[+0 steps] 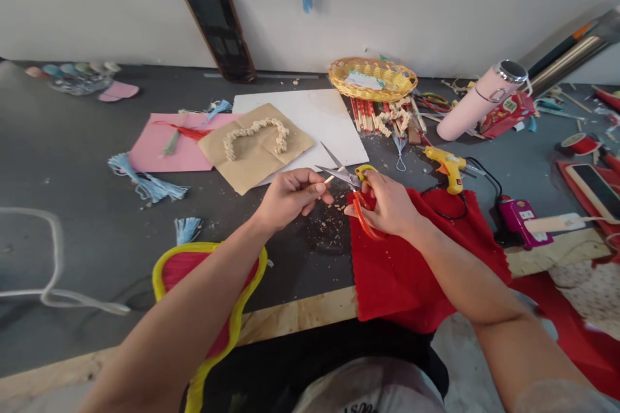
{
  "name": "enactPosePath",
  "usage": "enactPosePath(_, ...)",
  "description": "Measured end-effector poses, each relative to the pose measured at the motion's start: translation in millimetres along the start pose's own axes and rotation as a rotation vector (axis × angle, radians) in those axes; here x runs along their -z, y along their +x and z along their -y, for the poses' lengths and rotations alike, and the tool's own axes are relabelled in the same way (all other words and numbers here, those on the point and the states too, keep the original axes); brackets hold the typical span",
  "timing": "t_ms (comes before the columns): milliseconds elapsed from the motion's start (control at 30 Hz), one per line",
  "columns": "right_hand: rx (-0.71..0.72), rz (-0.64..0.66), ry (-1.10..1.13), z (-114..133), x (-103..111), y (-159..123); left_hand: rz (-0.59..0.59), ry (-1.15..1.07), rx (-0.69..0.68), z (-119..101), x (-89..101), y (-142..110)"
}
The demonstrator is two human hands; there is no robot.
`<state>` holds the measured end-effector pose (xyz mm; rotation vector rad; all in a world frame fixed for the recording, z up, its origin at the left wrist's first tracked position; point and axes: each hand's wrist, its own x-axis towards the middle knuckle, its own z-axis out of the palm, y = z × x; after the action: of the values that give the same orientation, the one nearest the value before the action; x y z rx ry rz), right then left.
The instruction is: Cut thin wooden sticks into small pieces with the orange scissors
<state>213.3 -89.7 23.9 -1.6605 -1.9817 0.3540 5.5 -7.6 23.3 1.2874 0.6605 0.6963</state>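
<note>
My right hand (385, 203) grips a pair of scissors (346, 174) with orange and yellow handles; the blades are apart and point left. My left hand (293, 197) pinches a thin pale stick (329, 178) whose tip lies between the blades. Wood chips (329, 219) lie scattered on the dark table below both hands. A red felt cloth (402, 271) lies under my right wrist.
Brown paper with a curved row of pale pieces (254, 132) lies on a white sheet (314, 119). A yellow basket (372, 77), bundled sticks (372, 116), a yellow glue gun (448, 164), a pink bottle (479, 100), blue tassels (145, 184) and a red yellow-edged piece (213, 290) surround them.
</note>
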Motion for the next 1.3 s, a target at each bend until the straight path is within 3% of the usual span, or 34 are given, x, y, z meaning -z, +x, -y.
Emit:
enactPosePath(233, -0.049, 0.008, 0.013, 1, 0, -1, -0.071, 0.098, -0.042, 2, -4.8, -1)
enactPosePath(733, 0.056, 0.013, 0.001, -5, -5, 0, 0.031, 0.091, -0.030, 3, 2.0, 0)
enactPosePath(967, 0.011, 0.011, 0.003, 0, 0, 0, -0.016, 0.098, -0.028, -1, -3.0, -2)
enactPosePath(1300, -0.130, 0.139, 0.242, 12, 14, -3, -0.069, 0.071, -0.050, -5, -11.6, -8)
